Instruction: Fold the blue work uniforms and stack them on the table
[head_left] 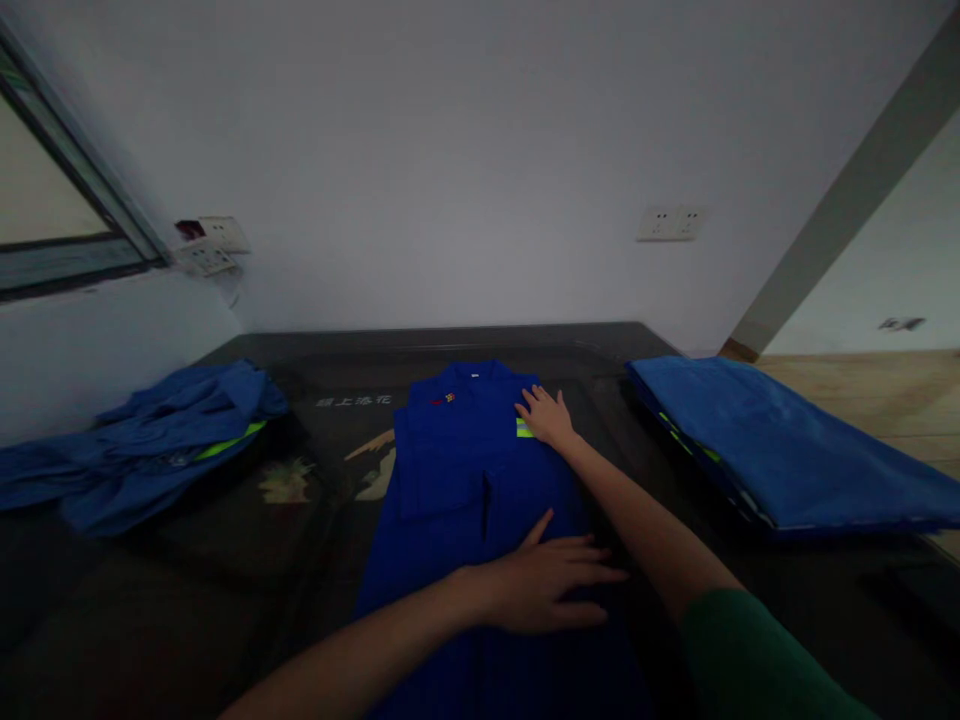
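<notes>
A blue garment [442, 480] with a collar, a small red and yellow badge and a yellow-green strip lies on the dark table, its collar toward the wall. Flat on its upper right part, beside the strip, rests my right hand [547, 415], fingers spread. Lower down, my left hand [551, 582] reaches across the garment with its fingers apart and pointing right. Neither hand grips anything. My forearms hide some of the lower cloth, which is dim.
On the left of the dark table [337, 360] is a crumpled blue garment [180, 430] with a yellow-green strip. A flat stack of folded blue clothes [787, 440] lies at the right. Behind stands a wall with sockets [670, 223].
</notes>
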